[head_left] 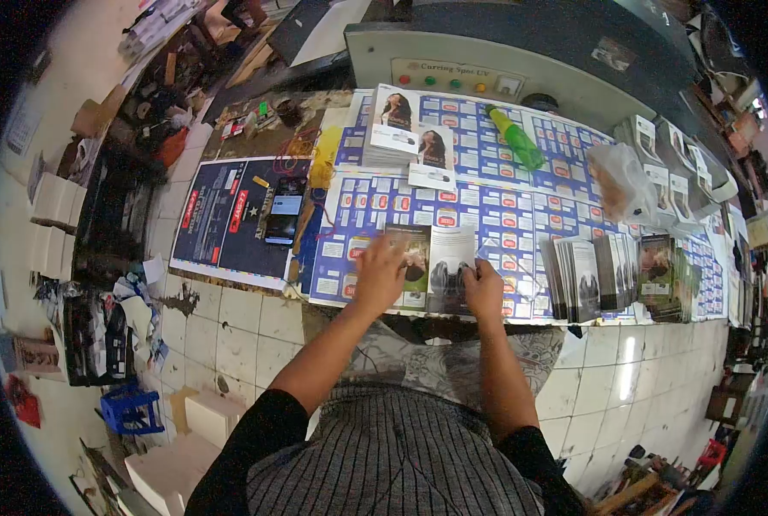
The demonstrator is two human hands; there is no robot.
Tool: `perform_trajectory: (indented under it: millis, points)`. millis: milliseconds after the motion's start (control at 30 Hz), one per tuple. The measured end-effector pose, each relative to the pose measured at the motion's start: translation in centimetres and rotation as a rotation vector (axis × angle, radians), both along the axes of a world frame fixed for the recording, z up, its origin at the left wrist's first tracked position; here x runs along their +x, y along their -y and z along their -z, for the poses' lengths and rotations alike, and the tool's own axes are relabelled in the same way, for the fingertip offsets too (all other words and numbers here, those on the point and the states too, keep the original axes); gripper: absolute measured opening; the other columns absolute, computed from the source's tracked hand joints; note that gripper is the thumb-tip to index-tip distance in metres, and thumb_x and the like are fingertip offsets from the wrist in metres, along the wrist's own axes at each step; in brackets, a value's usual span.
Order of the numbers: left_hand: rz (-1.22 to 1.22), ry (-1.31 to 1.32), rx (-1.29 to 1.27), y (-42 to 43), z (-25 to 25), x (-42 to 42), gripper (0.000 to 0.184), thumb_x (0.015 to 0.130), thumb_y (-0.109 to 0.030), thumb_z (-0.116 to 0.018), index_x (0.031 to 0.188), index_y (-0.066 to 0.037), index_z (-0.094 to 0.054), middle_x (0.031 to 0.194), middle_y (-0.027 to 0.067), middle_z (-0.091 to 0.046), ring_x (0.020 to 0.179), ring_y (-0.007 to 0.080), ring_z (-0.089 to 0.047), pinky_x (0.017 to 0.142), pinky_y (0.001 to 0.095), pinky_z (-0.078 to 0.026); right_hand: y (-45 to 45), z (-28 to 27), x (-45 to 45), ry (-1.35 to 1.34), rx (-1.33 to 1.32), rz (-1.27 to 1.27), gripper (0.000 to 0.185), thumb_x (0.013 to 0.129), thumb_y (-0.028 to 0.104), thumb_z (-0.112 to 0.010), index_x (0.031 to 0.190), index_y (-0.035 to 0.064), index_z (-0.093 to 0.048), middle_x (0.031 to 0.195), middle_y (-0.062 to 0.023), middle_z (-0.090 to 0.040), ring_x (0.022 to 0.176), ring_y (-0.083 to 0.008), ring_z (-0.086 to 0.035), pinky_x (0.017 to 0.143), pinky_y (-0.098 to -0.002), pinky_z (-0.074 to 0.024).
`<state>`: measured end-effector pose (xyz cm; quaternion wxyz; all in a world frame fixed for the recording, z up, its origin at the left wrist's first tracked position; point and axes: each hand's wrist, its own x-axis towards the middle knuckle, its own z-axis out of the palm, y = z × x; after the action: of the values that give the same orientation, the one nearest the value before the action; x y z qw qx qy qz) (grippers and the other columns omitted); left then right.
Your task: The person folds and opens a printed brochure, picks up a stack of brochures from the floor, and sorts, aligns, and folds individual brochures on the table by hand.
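Note:
In front of me an unfolded brochure [450, 254] lies on the printed sheets, with a dark green photo panel on its left and a grey panel on its right. My left hand [381, 273] rests over the left panel's edge, fingers stretched out and slightly blurred. At the right panel's edge, my right hand [484, 291] has its fingers closed on the paper. Folded brochures [583, 271] stand in a row just to the right. Beyond my hands sits a stack of white leaflets [391, 125] with a woman's photo on top.
Blue printed sheets [496, 206] cover the table. A green bottle [517, 142] lies at the back, beside a plastic bag [620, 181] and more leaflet bundles [672, 163]. Two phones [284, 215] lie on a dark poster [229, 215] at left. A machine panel [461, 77] borders the far side.

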<state>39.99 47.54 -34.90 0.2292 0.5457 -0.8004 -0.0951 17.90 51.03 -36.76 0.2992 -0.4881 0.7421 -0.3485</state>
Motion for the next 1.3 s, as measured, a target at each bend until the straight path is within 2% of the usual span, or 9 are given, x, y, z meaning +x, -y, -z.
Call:
perform_trajectory:
  millis: [133, 233, 300, 333, 467, 567, 733, 800, 1300]
  points:
    - [0.486, 0.186, 0.082, 1.0, 4.7, 0.3, 0.059, 0.082, 0.0, -0.058, 0.138, -0.02, -0.057, 0.152, 0.008, -0.041, 0.142, 0.0302, -0.034, 0.116, 0.0462, -0.025, -0.2, 0.3, -0.6, 0.004, 0.005, 0.005, 0.028, 0.089, 0.021, -0.066, 0.108, -0.0006, -0.066, 0.094, -0.0222, -0.07, 0.086, -0.0342, -0.069, 0.076, -0.0414, -0.0531]
    - [0.471, 0.226, 0.09, 0.6, 3.8, 0.0, 0.053, 0.088, -0.024, -0.062, 0.14, -0.022, -0.055, 0.156, 0.0041, -0.037, 0.144, 0.0276, -0.03, 0.116, 0.0477, -0.023, -0.5, 2.3, -2.1, 0.305, -0.11, -0.087, 0.028, 0.094, 0.019, -0.06, 0.113, -0.0007, -0.066, 0.097, -0.0162, -0.072, 0.087, -0.0254, -0.069, 0.08, -0.038, -0.0529]
    - [0.46, 0.163, 0.133, 0.1, 3.5, 0.2, 0.053, 0.089, -0.035, -0.063, 0.14, -0.022, -0.055, 0.155, 0.0042, -0.038, 0.144, 0.0277, -0.029, 0.116, 0.0486, -0.022, -0.8, 0.5, -2.0, 1.133, 0.138, 0.067, 0.03, 0.098, 0.018, -0.054, 0.12, -0.0019, -0.063, 0.103, -0.0119, -0.071, 0.092, -0.0183, -0.065, 0.086, -0.0341, -0.0513]
    - [0.463, 0.146, 0.114, 0.2, 3.6, 0.2, 0.056, 0.088, -0.042, -0.062, 0.139, -0.021, -0.055, 0.155, 0.0047, -0.038, 0.145, 0.0276, -0.028, 0.116, 0.0494, -0.022, -0.8, 1.1, -1.9, 1.134, 0.14, 0.065, 0.03, 0.098, 0.018, -0.054, 0.12, -0.0019, -0.063, 0.103, -0.0119, -0.071, 0.092, -0.0183, -0.065, 0.086, -0.0341, -0.0513]
    - [0.471, 0.277, 0.172, 0.4, 2.4, 0.1, 0.062, 0.085, -0.048, -0.066, 0.138, -0.017, -0.055, 0.153, 0.0076, -0.039, 0.144, 0.0289, -0.029, 0.117, 0.0488, -0.021, -0.3, 1.0, -1.3, 0.467, 0.121, -0.419, 0.038, 0.097, 0.022, -0.057, 0.128, 0.0004, -0.06, 0.124, -0.0172, -0.064, 0.109, -0.0287, -0.062, 0.097, -0.0386, -0.0481]
    - [0.448, 0.179, 0.133, 0.3, 3.2, 0.4, 0.066, 0.082, -0.045, -0.069, 0.138, -0.013, -0.053, 0.15, 0.01, -0.042, 0.142, 0.0305, -0.033, 0.116, 0.05, -0.022, 0.0, -0.5, 1.4, -0.339, -0.301, -0.581, 0.046, 0.095, 0.03, -0.061, 0.134, 0.0062, -0.056, 0.148, -0.0244, -0.04, 0.13, -0.041, -0.045, 0.107, -0.0473, -0.0388]
    - [0.506, -0.093, 0.177, 1.5, 3.8, 3.0, 0.065, 0.082, -0.037, -0.072, 0.138, -0.011, -0.053, 0.145, 0.0109, -0.049, 0.14, 0.0317, -0.037, 0.114, 0.0537, -0.026, 0.2, 0.8, 2.4, -0.445, -0.273, -0.59, 0.054, 0.094, 0.04, -0.059, 0.137, 0.0073, -0.053, 0.15, -0.0226, -0.039, 0.139, -0.0397, -0.036, 0.115, -0.0521, -0.0257]
    - [0.245, 0.142, -0.047, 2.0, 4.1, 5.3, 0.055, 0.086, -0.031, -0.069, 0.135, -0.009, -0.056, 0.148, 0.0093, -0.047, 0.142, 0.0319, -0.035, 0.113, 0.0536, -0.027, 0.2, 0.6, 2.5, -0.449, -0.267, -0.58, 0.056, 0.095, 0.039, -0.059, 0.139, 0.0063, -0.051, 0.15, -0.0224, -0.038, 0.139, -0.0397, -0.037, 0.115, -0.0514, -0.0261]
    - [0.305, 0.244, 0.043, 2.2, 3.6, 6.6, 0.054, 0.099, -0.035, -0.051, 0.147, -0.012, -0.042, 0.154, 0.004, -0.04, 0.145, 0.027, -0.03, 0.116, 0.0508, -0.022, 2.4, 0.5, 4.5, -0.442, -0.228, -0.704, 0.076, 0.087, 0.053, -0.062, 0.144, 0.0049, -0.044, 0.158, -0.0208, -0.025, 0.147, -0.0392, -0.022, 0.118, -0.0577, -0.0157]
